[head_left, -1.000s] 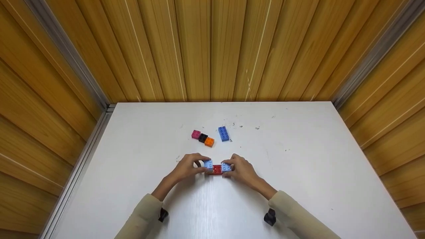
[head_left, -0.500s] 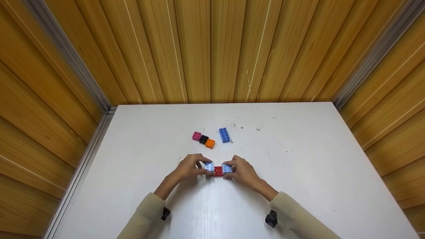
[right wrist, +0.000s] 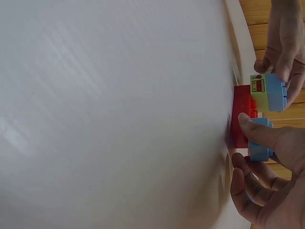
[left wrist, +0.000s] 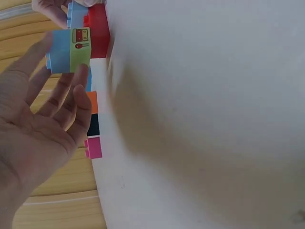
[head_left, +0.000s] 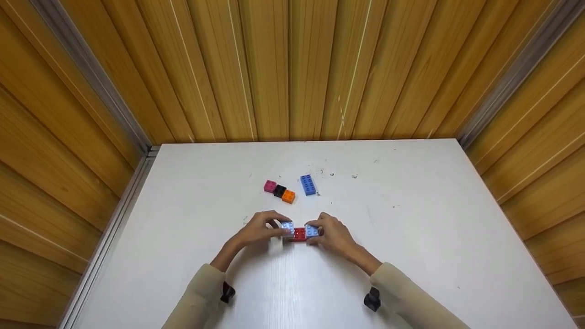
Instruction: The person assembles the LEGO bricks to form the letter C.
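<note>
The left hand is pinching a light-blue brick atop a printed green brick at the nine o'clock end of a red toy brick resting on the desk. At its three o'clock end, the right hand is pinching a second light-blue brick. A pink-black-orange row of bricks is lying toward eleven o'clock, a blue brick toward twelve.

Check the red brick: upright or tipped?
Upright: the red brick shows its studded top in the head view, and its long side in the right wrist view.
</note>
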A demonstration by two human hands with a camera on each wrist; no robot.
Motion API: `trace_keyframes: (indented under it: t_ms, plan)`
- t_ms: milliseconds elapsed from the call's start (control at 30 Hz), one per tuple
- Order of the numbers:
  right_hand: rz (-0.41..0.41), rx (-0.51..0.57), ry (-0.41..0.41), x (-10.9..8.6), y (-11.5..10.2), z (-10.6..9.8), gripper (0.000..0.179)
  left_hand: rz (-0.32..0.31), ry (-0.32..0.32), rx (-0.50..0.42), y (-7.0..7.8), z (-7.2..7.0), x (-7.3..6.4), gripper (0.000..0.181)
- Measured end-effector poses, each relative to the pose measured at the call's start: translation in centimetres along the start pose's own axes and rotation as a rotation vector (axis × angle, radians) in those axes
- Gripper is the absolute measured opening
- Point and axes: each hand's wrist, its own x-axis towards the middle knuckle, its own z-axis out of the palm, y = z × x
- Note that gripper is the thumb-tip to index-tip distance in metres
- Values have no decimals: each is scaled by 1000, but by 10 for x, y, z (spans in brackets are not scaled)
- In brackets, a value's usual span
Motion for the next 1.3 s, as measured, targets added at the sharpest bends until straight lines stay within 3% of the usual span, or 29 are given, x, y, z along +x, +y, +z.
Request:
trace_keyframes:
  t_ms: [67, 167, 267, 367, 467, 633, 833, 1033, 1300]
  plan:
    - [-7, 3, -4, 0, 0, 2, 45, -36, 28, -54, -5, -2, 2, 35]
    - [-14, 2, -8, -1, 0, 3, 45, -73, 120, -87, -10, -2, 8, 37]
    - [-9, -8, 5, -2, 1, 3, 45, -67, 216, -74, -15, 0, 18, 39]
    - [-15, -18, 14, -3, 1, 1, 44, -36, 262, -26, -18, 3, 29, 46]
    - [-15, -14, 10, -3, 0, 0, 44, -28, 257, 34, -18, 6, 37, 53]
    - [-9, 3, 3, 0, -1, 0, 44, -146, 244, 117, -14, 9, 44, 52]
    - [-2, 3, -1, 0, -1, -1, 46, -210, 280, 202, -10, 12, 46, 36]
    - [-1, 2, 2, 0, 0, -2, 45, -214, 335, 252, -9, 14, 44, 28]
    - [-13, -18, 19, -1, -1, -1, 45, -192, 314, 242, -10, 13, 42, 48]
